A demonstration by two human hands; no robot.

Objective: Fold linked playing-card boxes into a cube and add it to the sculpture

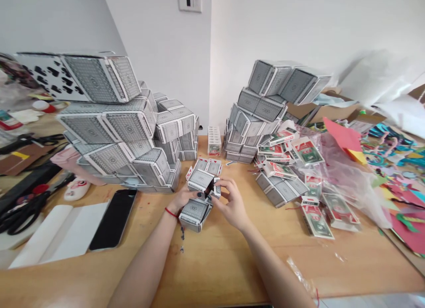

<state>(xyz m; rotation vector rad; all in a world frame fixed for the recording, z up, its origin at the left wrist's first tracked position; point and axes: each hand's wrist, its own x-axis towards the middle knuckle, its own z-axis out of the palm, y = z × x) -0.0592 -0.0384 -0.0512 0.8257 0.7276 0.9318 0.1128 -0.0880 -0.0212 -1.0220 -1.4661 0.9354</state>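
Note:
In the middle of the table is a small block built from folded playing cards (201, 180) with grey patterned backs. One cube in it has a dark opening on its right side. My left hand (186, 199), a red string on its wrist, grips the block from the left with the thumb pressed on top. At the opening, my right hand (231, 204) pinches a folded card (217, 189) between thumb and fingers. A second card cube (194, 214) sits nearer me, touching the block. Cards with red hearts (212, 165) lie at its far end.
Tall stacks of card cubes stand at left (128, 130) and right (254, 106). A black phone (113, 219), white paper (66, 228) and black scissors (25, 210) lie left. Boxed card decks (317, 220), plastic wrap and coloured paper scraps (408, 228) crowd the right.

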